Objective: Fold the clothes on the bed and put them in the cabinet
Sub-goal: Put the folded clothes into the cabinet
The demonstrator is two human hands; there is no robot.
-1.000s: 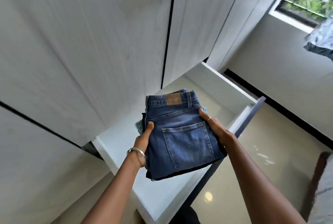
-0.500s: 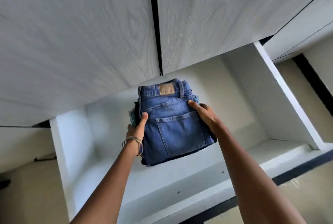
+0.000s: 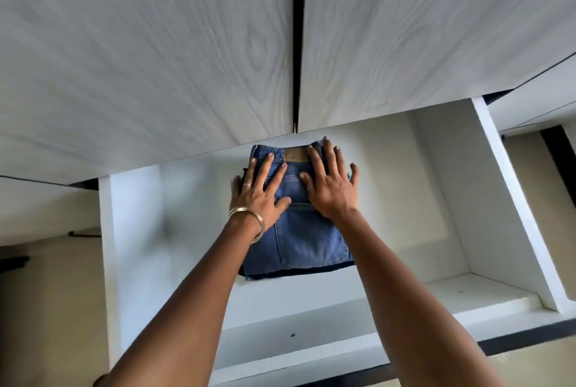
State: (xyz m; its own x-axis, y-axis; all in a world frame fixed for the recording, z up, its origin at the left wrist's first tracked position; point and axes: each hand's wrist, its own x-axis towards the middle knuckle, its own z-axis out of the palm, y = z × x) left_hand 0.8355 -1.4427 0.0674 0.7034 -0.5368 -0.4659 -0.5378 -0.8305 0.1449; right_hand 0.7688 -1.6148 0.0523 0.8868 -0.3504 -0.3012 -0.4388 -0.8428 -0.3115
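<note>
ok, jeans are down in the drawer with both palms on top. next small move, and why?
Probably lift both hands straight up and off. The folded jeans already lie flat in the open drawer, and the left hand and right hand rest on top with fingers spread, gripping nothing. A straight lift should leave the fold undisturbed. Closing the drawer would follow.

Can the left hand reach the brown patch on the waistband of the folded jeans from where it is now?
Probably yes. The left hand lies flat on the folded jeans in the open drawer, and the brown patch shows bare just beyond its fingers, between both hands. Nothing covers it.
</note>
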